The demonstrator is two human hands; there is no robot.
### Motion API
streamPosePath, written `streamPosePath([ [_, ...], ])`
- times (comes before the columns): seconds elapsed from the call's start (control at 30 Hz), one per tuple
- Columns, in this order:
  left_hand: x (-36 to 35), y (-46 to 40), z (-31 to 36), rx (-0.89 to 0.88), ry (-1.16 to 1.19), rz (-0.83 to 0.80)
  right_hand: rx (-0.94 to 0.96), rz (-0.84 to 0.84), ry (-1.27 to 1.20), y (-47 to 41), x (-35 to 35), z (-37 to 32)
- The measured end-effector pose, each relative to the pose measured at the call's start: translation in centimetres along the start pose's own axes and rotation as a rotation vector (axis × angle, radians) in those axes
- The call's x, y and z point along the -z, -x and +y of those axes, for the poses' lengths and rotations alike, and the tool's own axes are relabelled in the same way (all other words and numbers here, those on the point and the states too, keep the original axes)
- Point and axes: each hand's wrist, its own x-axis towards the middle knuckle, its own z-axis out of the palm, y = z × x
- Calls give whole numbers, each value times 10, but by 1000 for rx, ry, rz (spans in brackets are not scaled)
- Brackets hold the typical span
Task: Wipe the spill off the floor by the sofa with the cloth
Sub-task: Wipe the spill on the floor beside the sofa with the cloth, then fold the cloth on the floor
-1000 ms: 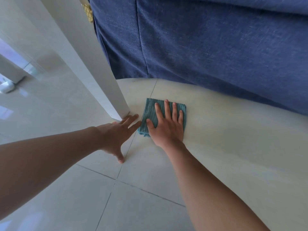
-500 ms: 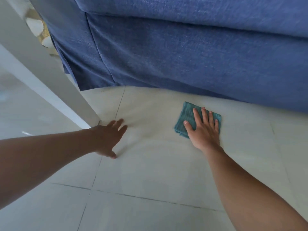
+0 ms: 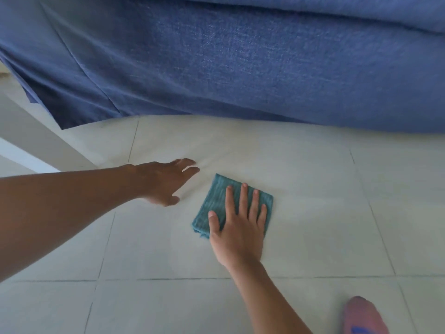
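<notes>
A folded teal cloth [image 3: 218,201] lies flat on the pale tiled floor [image 3: 313,189] in front of the blue sofa [image 3: 240,56]. My right hand [image 3: 237,227] presses down on the cloth with its fingers spread and pointing toward the sofa, covering the cloth's near right part. My left hand [image 3: 163,180] rests on the floor just left of the cloth, fingers apart, holding nothing. A faint damp sheen shows on the tile near the cloth; I cannot make out a distinct spill.
The sofa's blue fabric skirt hangs to the floor across the top. A white furniture leg or panel [image 3: 36,150] stands at the far left. A pink slipper toe [image 3: 363,317] shows at the bottom right. Grout lines cross the tiles.
My right hand has slid the cloth along the floor in front of the sofa, away from the white leg. My left hand has shifted too and now sits close beside the cloth.
</notes>
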Motion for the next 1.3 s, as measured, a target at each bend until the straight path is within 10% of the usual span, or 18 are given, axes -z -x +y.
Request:
streamPosePath([
  [0.27,8,13,-9,-22,-51,61,71,13,-469,-63,45,32],
  [0.7,39,-52,48,24,215,182,-196,36,-427,-94,69,71],
  [1.07,102,-41,12,105,366,544,16,365,-807,-104,127,55],
  [1.3,95,-16,2,51,272,612,102,265,-743,-83,126,55],
])
